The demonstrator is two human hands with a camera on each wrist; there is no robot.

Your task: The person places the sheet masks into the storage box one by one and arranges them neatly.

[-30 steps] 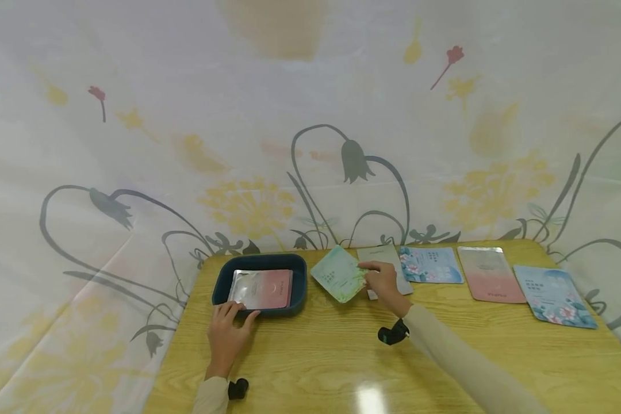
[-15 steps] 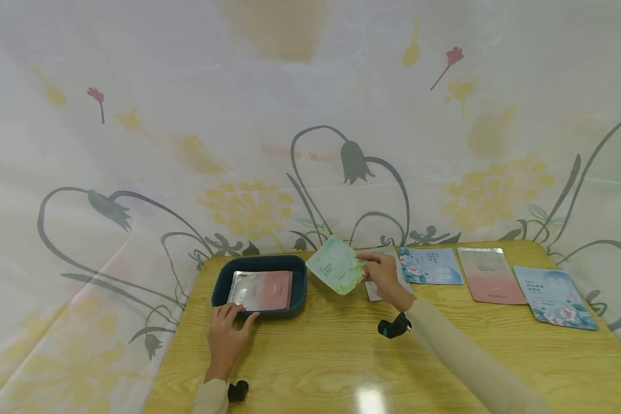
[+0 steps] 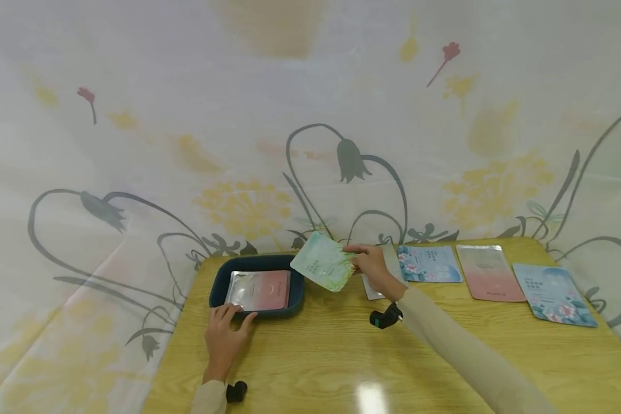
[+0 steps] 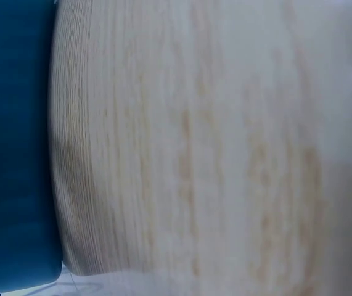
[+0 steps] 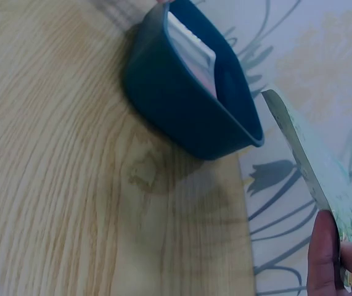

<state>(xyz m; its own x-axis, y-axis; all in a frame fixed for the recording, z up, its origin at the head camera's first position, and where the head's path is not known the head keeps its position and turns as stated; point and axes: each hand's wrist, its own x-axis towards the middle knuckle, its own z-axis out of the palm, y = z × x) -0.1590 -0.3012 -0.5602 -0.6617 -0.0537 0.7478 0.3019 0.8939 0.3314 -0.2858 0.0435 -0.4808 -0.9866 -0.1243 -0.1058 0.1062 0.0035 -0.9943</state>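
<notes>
My right hand (image 3: 375, 267) pinches a green sheet mask packet (image 3: 323, 261) by its right corner. The packet is raised and tilted, and its left corner overlaps the right rim of a dark blue plastic basin (image 3: 298, 299) in the head view. In the right wrist view, the thumb and fingers squeeze the end of the packet (image 5: 314, 163), beside the basin (image 5: 182, 105). My left hand (image 3: 224, 342) holds the basin's front rim near its left corner. Inside the basin lies a silver-and-pink mask packet (image 3: 259, 290) on top of another.
A pale grey packet (image 3: 375, 290), partly hidden by the right hand, lies right of the basin. Further right lie a blue floral packet (image 3: 429, 264), a pink one (image 3: 491, 273) and another blue one (image 3: 555, 294). The wooden table (image 3: 310, 362) meets a flower-print curtain (image 3: 238, 138).
The right hand has lifted the green packet and carried it left, up to the basin's right rim. The left hand has stayed at the basin.
</notes>
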